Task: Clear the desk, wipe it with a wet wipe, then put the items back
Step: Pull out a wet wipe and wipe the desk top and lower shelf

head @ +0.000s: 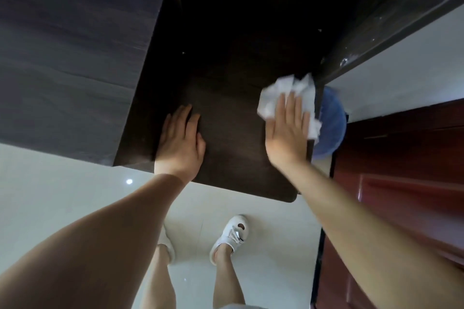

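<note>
Desk: dark wood-grain desk point(233, 63) fills the middle of my head view, its near edge with a rounded corner toward the person's feet.
Wet wipe: crumpled white wet wipe point(276, 95) lies on the desk's right side, close to the right edge, bunched under and beyond the fingers.
Right hand: I see the right hand point(286, 133) flat on the wipe, fingers straight and together, pressing it to the surface; nothing is curled round it.
Left hand: left hand point(182, 140) rests palm down on the desk near its front left edge, fingers extended and loosely apart, holding nothing.
Hands together: the two are well apart, one at each side of the desktop.
Containers: a blue bin point(331, 123) sits just beyond the desk's right edge, lower down and partly hidden by it; I cannot tell what is inside.
Writing: I can read no brand, label or lettering on anything from here.
Surroundings: a tall dark cabinet point(75, 52) stands at the desk's left, a reddish-brown door point(401, 183) at the right, and pale glossy floor point(62, 195) below.
Feet: white shoes point(231, 236) on the floor, just short of the near edge.
</note>
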Available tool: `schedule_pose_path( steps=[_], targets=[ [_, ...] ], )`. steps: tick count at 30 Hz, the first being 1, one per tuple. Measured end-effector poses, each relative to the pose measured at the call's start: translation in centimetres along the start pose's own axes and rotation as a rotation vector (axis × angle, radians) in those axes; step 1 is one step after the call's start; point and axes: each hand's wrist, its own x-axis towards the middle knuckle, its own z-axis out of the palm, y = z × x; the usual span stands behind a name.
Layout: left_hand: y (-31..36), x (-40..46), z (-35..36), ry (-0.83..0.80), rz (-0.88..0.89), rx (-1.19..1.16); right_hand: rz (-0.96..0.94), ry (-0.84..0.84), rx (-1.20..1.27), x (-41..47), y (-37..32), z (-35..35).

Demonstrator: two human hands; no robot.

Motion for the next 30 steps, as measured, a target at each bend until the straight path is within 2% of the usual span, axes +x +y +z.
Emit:
schedule_pose_path(
  steps=[3,5,9,11,15,19,23,26,28,30],
  targets=[
    [0.2,0.0,0.0,0.005,0.004,-0.002,-0.18,-0.126,-0.092,-5.6,2.8,-0.3],
    [0.2,-0.1,-0.1,0.006,0.008,-0.012,-0.204,-0.169,-0.1,-3.8,4.4,-1.0],
    [0.1,-0.2,0.0,0.021,0.024,-0.02,0.007,-0.162,-0.049,0.8,4.0,-0.9],
    [0.2,-0.2,-0.1,0.009,0.019,-0.028,0.062,-0.083,-0.051,-2.4,3.1,0.3],
    [0.1,-0.5,-0.2,0.002,0.016,-0.051,0.019,-0.011,-0.027,-13.0,2.1,3.0],
    [-0.1,-0.5,-0.2,0.01,0.041,-0.102,0.197,0.073,-0.013,-12.4,-1.4,4.0],
    [-0.8,-0.7,-0.8,-0.074,0.039,-0.196,-0.037,0.055,0.038,-9.6,-9.9,5.1],
    [-1.1,-0.9,-1.8,-0.187,0.022,-0.274,-0.248,-0.069,-0.015,-10.0,-10.4,4.1],
    [-0.7,-1.3,-3.1,-0.237,0.032,-0.284,-0.253,-0.177,0.009,-10.6,-7.6,2.5],
    [0.1,-2.0,-4.5,-0.275,0.079,-0.277,-0.105,-0.213,0.159,-11.7,-4.8,-0.6]
  ],
)
